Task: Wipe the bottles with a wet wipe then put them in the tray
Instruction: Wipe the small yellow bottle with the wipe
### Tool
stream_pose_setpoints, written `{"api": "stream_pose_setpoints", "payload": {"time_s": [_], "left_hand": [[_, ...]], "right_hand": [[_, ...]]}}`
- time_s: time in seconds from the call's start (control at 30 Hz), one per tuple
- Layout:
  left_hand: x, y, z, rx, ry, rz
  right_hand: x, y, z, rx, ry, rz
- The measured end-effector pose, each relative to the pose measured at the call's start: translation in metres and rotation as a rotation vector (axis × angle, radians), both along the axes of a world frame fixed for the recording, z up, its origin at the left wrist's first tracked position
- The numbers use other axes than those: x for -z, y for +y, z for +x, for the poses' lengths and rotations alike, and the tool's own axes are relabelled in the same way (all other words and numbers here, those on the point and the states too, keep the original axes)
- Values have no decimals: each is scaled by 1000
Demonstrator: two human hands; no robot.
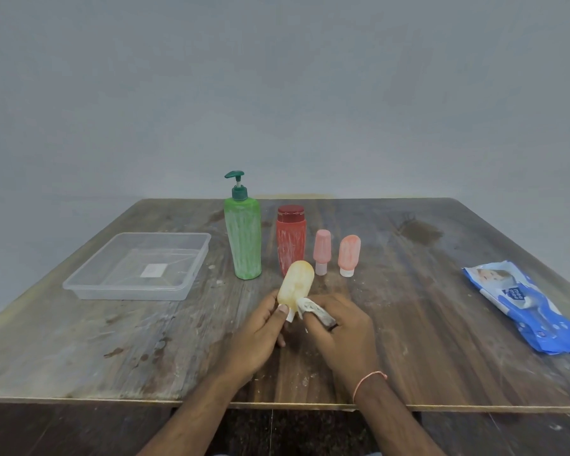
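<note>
I see the left hand (260, 327) curled round the lower end of the yellow bottle (296, 284), thumb on its front near the white cap, holding it tilted up and away above the table (408, 307). My view of the right hand (338, 327) shows its fingers pinching a crumpled wet wipe (313, 311) against the bottle's lower right side.

Both hands work over the near middle of the table, just inside its front edge. Behind them stands a row of streaked bottles: the tall green pump bottle (243, 238), the red bottle (291, 238) partly hidden by the yellow one, then the pink bottle (322, 250) and the peach bottle (348, 255), both standing on their caps. The yellow bottle's top overlaps the red one in my view; I cannot tell whether they touch.

The clear tray (79, 284) sits to the left, near the table's left edge, just beside the green bottle, with a white label in its floor. Between tray and hands lies bare tabletop. To the far right the blue wipes packet (524, 307) lies close to the right edge, well apart from the bottles, with open wood between.

The wood is worn, scratched, stained and flecked with white. A plain grey wall (277, 93) stands behind the far edge
</note>
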State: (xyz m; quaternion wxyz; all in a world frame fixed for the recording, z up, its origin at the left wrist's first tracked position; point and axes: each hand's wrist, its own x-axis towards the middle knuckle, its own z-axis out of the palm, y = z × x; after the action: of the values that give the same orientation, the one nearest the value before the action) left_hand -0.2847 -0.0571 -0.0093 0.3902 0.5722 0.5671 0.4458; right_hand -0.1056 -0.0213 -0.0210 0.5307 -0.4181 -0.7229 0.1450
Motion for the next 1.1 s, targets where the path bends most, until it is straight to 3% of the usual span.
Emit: {"api": "stream_pose_setpoints", "payload": {"time_s": [0.17,0.33,0.43,0.63,0.8,0.97,1.1], "left_hand": [[-6,-6,5,62,112,-8],[-1,1,0,14,109,-29],[-1,0,2,32,127,-31],[-7,-4,5,32,126,-23],[-6,-3,8,10,163,-38],[-8,-5,13,2,91,-17],[-11,-8,15,6,162,5]], "right_hand": [[-4,-1,0,40,17,-53],[-8,-6,-1,34,-128,-4],[-8,-3,-1,156,-42,-54],[-5,-4,0,14,-28,-10],[-4,0,1,165,0,-32],[-5,-6,0,-19,-39,19],[-5,-3,1,179,-31,-13]]}}
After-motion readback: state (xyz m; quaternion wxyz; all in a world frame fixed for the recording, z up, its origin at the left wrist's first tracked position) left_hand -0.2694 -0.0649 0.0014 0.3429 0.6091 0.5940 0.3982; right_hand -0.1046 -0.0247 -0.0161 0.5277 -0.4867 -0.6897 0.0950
